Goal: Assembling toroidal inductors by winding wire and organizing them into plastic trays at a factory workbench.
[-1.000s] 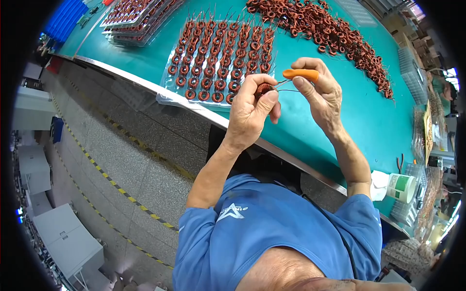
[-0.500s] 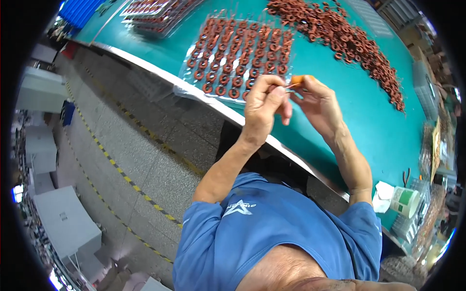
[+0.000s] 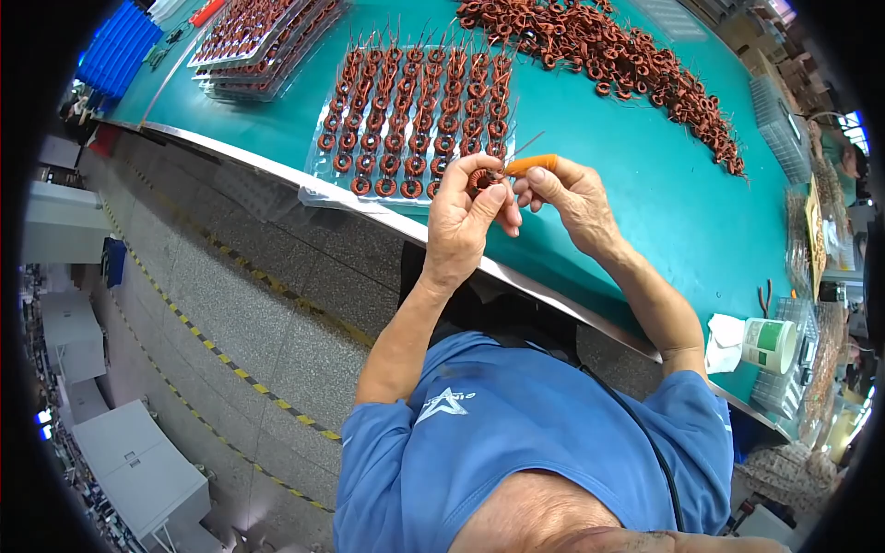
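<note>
Fingers, head view: left hand (image 3: 456,226) pinching one copper-wound coil (image 3: 480,182), held over green table (image 3: 636,157) by near right corner of one coil-filled tray (image 3: 319,170). Right hand (image 3: 579,205) pinching one orange tool (image 3: 532,166), tip at coil. Far left: one tray stack (image 3: 247,83). Far right: one coil pile (image 3: 613,60), too crowded to count. Right: one white-green cup (image 3: 769,346).

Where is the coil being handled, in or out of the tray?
Out: the copper-wound coil is pinched in the left grip, apart from the rows of coils seated in the clear tray.
</note>
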